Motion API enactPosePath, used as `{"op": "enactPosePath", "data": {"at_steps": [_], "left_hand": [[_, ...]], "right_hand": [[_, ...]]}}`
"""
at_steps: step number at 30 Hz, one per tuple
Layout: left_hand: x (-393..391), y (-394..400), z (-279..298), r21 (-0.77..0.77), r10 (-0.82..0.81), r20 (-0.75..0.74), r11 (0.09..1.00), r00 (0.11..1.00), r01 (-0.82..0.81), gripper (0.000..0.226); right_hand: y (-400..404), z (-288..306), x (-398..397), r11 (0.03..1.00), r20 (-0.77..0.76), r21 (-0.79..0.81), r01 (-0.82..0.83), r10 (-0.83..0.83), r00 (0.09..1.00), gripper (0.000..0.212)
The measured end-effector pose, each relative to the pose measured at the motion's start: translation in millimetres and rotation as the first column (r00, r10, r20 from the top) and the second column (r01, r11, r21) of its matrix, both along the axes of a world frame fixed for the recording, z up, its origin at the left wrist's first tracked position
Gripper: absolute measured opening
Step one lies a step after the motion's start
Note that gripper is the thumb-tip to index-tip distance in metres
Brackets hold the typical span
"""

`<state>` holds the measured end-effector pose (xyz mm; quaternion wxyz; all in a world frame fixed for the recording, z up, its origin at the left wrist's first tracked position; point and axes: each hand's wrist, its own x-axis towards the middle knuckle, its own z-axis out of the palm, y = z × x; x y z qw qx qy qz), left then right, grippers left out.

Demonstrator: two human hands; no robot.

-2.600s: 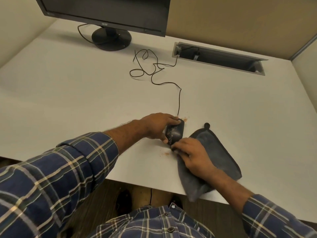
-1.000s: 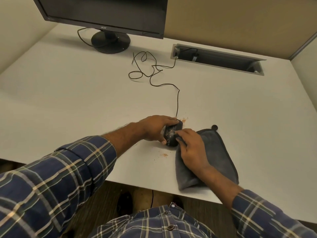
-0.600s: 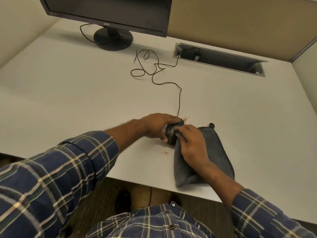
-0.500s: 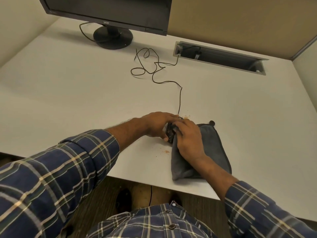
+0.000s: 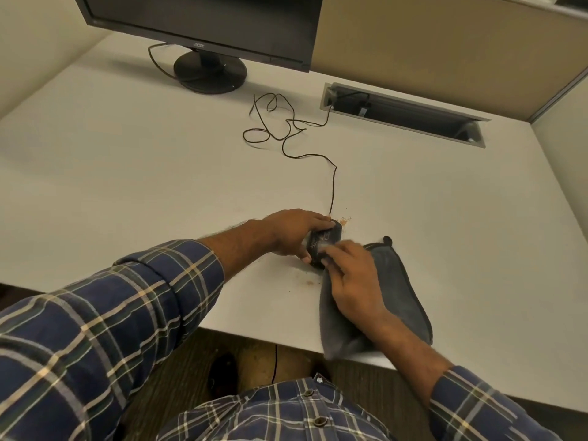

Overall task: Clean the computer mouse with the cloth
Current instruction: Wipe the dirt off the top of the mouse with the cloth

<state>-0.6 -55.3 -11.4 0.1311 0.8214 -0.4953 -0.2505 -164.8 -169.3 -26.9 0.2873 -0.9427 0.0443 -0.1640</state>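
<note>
- Your left hand (image 5: 288, 232) grips the mouse (image 5: 323, 246) at frame centre on the bench (image 5: 127, 173); fingers wrapped around it
- Your right hand (image 5: 353, 275) presses the cloth (image 5: 401, 291) against the mouse; fingers bunched on cloth

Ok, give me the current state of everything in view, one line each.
mouse: tipped on its side on the desk, pale smudges showing.
left hand: grip closed on the mouse.
right hand: pressing the cloth at the mouse, blurred.
cloth: bunched, near end hanging over the desk edge.
cable: attached, looped loosely.
monitor: screen dark.
crumbs: scattered by the mouse.
</note>
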Motion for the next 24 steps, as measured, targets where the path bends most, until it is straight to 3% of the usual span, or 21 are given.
{"op": "enactPosePath", "data": {"at_steps": [2, 4, 12, 24], "left_hand": [[-1, 0, 0, -0.003, -0.005, 0.0, 1.0, 1.0, 0.005, 0.095], [-1, 0, 0, -0.001, -0.007, -0.001, 1.0, 1.0, 0.007, 0.096], [-1, -2, 0, 0.025, -0.026, 0.044, 0.999, 0.999, 0.025, 0.096], [0, -1, 2, 0.051, -0.038, 0.058, 0.998, 0.998, 0.035, 0.095]], "right_hand": [[-3, 4, 14, 0.995, 0.034, 0.028, 0.1, -0.101, 0.994, 0.019], [-2, 3, 22, 0.992, -0.025, 0.017, 0.127, -0.127, 0.992, 0.019], [-3, -1, 12, 0.995, -0.125, -0.098, -0.023, 0.011, 0.992, 0.021], [-7, 1, -6, 0.97, -0.233, -0.071, -0.232, 0.21, 0.949, 0.02]]}}
